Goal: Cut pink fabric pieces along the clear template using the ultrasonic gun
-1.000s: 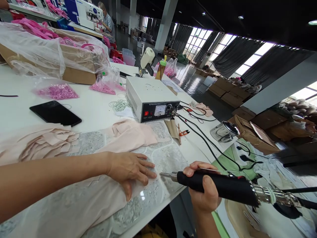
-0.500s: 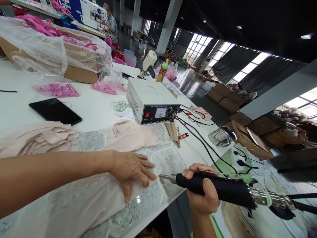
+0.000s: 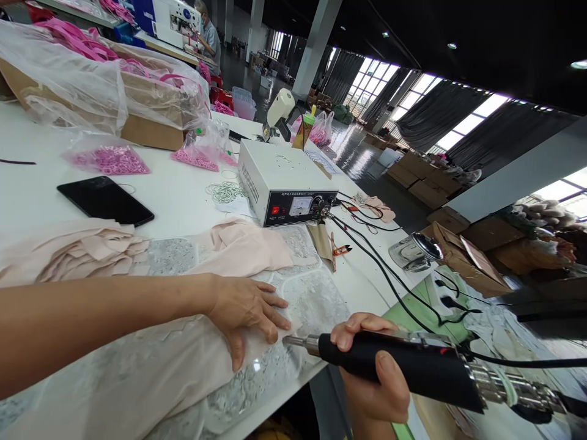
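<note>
My left hand (image 3: 250, 315) lies with spread fingers on a pale pink fabric piece (image 3: 197, 366), pressing it against the grey stone-patterned mat (image 3: 321, 299). In my right hand (image 3: 376, 379) is a black ultrasonic handpiece (image 3: 403, 366), fingers wrapped round its body. Its thin metal tip points left, at the fabric's edge close to my left fingertips; whether it touches, I cannot tell. Black cables run toward a white control box (image 3: 288, 177) with a dial and a red switch. Another pink fabric piece (image 3: 247, 247) lies beyond my left hand.
Folded pink fabric (image 3: 77, 250) and a black phone (image 3: 105, 200) lie at left. Behind are bags of pink rings (image 3: 110, 160) and a plastic-lined carton (image 3: 151, 125). Orange-handled snips (image 3: 342, 250) and a lidded glass mug (image 3: 415, 252) stand right of the box. A person (image 3: 208, 40) sits far back.
The handpiece's tip has moved left and slightly down, nearer the fabric edge by my left fingertips. My left hand stays in place on the fabric. The view has shifted slightly.
</note>
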`<state>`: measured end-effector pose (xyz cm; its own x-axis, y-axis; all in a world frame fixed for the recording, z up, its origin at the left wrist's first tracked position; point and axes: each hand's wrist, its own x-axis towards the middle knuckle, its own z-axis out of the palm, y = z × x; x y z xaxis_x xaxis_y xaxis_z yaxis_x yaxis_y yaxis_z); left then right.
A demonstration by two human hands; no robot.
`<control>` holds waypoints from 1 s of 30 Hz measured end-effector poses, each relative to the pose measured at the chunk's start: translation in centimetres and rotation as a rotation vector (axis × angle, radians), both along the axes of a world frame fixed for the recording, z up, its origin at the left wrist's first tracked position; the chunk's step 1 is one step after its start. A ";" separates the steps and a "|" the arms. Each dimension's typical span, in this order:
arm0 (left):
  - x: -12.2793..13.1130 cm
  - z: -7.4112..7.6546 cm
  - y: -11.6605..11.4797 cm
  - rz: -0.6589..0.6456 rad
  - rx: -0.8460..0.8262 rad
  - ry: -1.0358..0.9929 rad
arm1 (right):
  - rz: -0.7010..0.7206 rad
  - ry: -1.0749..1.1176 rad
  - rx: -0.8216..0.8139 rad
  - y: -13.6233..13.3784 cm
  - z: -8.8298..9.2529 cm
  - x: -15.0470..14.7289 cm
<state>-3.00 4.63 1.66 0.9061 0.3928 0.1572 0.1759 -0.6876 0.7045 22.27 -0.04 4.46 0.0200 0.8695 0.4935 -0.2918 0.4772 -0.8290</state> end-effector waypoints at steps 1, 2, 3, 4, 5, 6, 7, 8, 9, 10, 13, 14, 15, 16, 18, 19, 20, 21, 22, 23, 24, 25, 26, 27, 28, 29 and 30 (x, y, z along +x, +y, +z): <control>0.0 0.0 0.0 0.006 -0.005 -0.004 | 0.003 -0.002 0.001 0.0 -0.1 0.0; 0.0 0.0 0.0 0.010 -0.009 -0.007 | 0.001 -0.005 0.004 0.0 -0.1 0.0; 0.0 0.0 0.0 0.013 -0.011 -0.009 | -0.004 -0.011 0.006 0.0 -0.1 0.0; 0.0 0.0 0.0 0.015 -0.013 -0.011 | -0.010 -0.021 0.008 0.0 -0.1 0.0; 0.0 0.0 0.0 0.015 -0.013 -0.012 | -0.017 -0.030 0.009 0.0 -0.1 0.0; 0.0 -0.1 0.0 0.013 -0.013 -0.012 | -0.022 -0.037 0.006 0.0 -0.1 -0.1; 0.0 -0.1 0.0 0.010 -0.012 -0.012 | -0.024 -0.038 0.003 0.0 0.0 -0.1; 0.0 -0.1 0.0 0.006 -0.010 -0.012 | -0.024 -0.032 -0.001 -0.1 0.0 -0.1; 0.0 -0.1 0.1 0.001 -0.007 -0.010 | -0.020 -0.022 -0.004 -0.1 0.0 -0.2; 0.0 -0.1 0.1 -0.003 -0.003 -0.009 | -0.013 -0.011 -0.004 -0.2 0.1 -0.3; 0.0 0.0 0.1 -0.009 0.015 0.002 | 0.009 0.006 0.000 -0.3 0.0 -0.4; 0.0 0.0 0.1 -0.010 0.023 0.008 | 0.014 0.006 0.000 -0.3 0.0 -0.5; 0.0 0.1 0.1 -0.013 0.032 0.016 | 0.017 0.007 0.001 -0.3 0.0 -0.5; 0.0 0.1 0.1 -0.017 0.040 0.027 | 0.020 0.008 0.002 -0.3 0.0 -0.5; 0.0 0.2 0.1 -0.029 0.056 0.050 | 0.030 0.008 0.009 -0.3 0.0 -0.6; 0.1 0.2 0.1 -0.033 0.063 0.061 | 0.035 0.008 0.012 -0.3 0.0 -0.6; 0.1 0.3 0.1 -0.036 0.070 0.073 | 0.037 0.009 0.014 -0.3 0.1 -0.6; 0.1 0.3 0.1 -0.039 0.075 0.084 | 0.040 0.006 0.012 -0.3 0.1 -0.6; 0.1 0.3 0.1 -0.042 0.081 0.095 | 0.040 0.001 0.011 -0.3 0.1 -0.6; 0.2 0.3 0.1 -0.046 0.084 0.107 | 0.038 -0.007 0.013 -0.4 0.1 -0.6; 0.2 0.4 0.1 -0.051 0.086 0.119 | 0.035 -0.018 0.015 -0.4 0.1 -0.6; 0.2 0.4 0.1 -0.055 0.086 0.130 | 0.031 -0.030 0.015 -0.5 0.2 -0.7; 0.2 0.5 0.1 -0.057 0.084 0.139 | 0.027 -0.043 0.011 -0.5 0.2 -0.7; 0.2 0.5 0.1 -0.057 0.082 0.147 | 0.025 -0.053 0.005 -0.5 0.2 -0.7; 0.2 0.6 0.1 -0.056 0.078 0.155 | 0.027 -0.056 -0.001 -0.6 0.2 -0.6; 0.3 0.7 0.1 -0.053 0.072 0.162 | 0.033 -0.054 -0.005 -0.6 0.2 -0.6; 0.3 0.8 0.1 -0.050 0.065 0.169 | 0.041 -0.049 -0.012 -0.7 0.2 -0.5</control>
